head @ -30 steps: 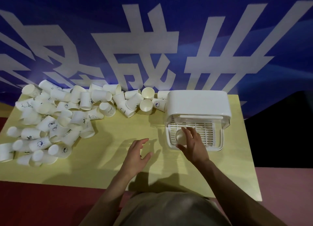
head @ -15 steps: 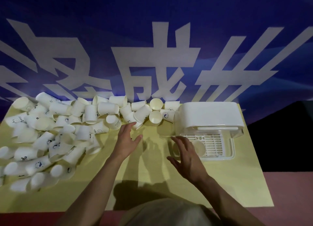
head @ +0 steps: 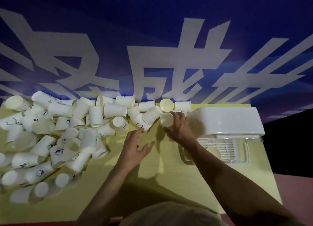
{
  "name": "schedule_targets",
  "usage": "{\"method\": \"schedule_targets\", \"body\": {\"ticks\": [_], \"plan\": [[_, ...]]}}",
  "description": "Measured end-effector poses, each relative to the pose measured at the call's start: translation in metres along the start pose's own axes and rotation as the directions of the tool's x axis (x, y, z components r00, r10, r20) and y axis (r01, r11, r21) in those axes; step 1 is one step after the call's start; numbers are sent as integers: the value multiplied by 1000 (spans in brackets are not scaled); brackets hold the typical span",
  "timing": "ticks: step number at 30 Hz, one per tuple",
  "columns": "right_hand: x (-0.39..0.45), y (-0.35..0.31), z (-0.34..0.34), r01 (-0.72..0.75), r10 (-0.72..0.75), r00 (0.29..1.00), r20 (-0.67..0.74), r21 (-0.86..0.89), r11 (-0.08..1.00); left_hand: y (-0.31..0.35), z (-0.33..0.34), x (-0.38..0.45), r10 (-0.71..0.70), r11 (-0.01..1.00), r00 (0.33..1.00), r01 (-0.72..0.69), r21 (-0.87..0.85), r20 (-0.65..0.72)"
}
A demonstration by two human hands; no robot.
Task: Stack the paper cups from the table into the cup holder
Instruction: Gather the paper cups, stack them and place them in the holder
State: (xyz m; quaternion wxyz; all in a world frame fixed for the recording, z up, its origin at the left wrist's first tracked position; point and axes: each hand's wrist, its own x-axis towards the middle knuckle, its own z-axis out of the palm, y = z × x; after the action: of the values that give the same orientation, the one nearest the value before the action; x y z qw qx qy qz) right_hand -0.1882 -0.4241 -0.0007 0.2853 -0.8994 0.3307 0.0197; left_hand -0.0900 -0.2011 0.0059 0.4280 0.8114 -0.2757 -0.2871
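Right hand (head: 179, 127) curled round an upright paper cup (head: 166, 119); left hand (head: 135, 148) slack, fingertips near a tipped cup (head: 141, 122). Best lifted straight, mouth kept round, before reaching cup holder (head: 225, 121).

Head view. The right hand (head: 179, 129) curls its fingers (head: 176, 115) round an upright paper cup (head: 166, 120) at the near edge of a heap of white paper cups (head: 59, 129) on the yellow counter (head: 152, 183). The left hand (head: 133, 149) hovers open just beside a tipped cup (head: 141, 122). To the right stands the white cup holder (head: 227, 121); one cup (head: 213, 152) lies on its slotted tray. Behind hangs a blue banner (head: 152, 39) with white characters.
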Motion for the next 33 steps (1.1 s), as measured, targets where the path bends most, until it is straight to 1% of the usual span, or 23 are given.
{"method": "schedule_targets", "body": {"ticks": [4,6,9,11,13,16,19,22,25,28,33], "plan": [[23,-2,9,-64,68,994,84,-53,997,-4,-4,-2,-16,999,1000,16,-29,16],[29,-6,13,-66,73,993,97,-67,996,-5,-6,3,-37,998,999,38,-46,20],[37,-8,18,-44,55,993,101,-109,993,-6,-7,18,-58,998,998,59,-29,29],[39,-6,20,-22,37,994,104,-143,989,-5,-6,31,-42,999,999,42,2,22],[38,-5,19,-16,31,994,107,-141,990,-3,-4,47,-15,999,1000,15,47,8],[32,-2,18,-11,18,995,96,-72,997,-5,0,76,13,990,1000,-14,137,6],[20,6,20,-4,5,999,43,-15,1000,-1,6,107,19,970,1000,-22,242,15],[6,12,21,12,-12,1000,10,36,999,7,16,130,18,917,999,-35,398,45],[-6,15,18,7,-4,999,-35,87,996,8,32,139,24,836,990,-97,540,140],[-14,16,14,-10,16,998,-62,97,995,4,48,139,50,767,977,-170,618,205],[-18,16,5,-29,37,996,-76,99,995,-2,63,131,87,686,960,-250,683,265]]}}
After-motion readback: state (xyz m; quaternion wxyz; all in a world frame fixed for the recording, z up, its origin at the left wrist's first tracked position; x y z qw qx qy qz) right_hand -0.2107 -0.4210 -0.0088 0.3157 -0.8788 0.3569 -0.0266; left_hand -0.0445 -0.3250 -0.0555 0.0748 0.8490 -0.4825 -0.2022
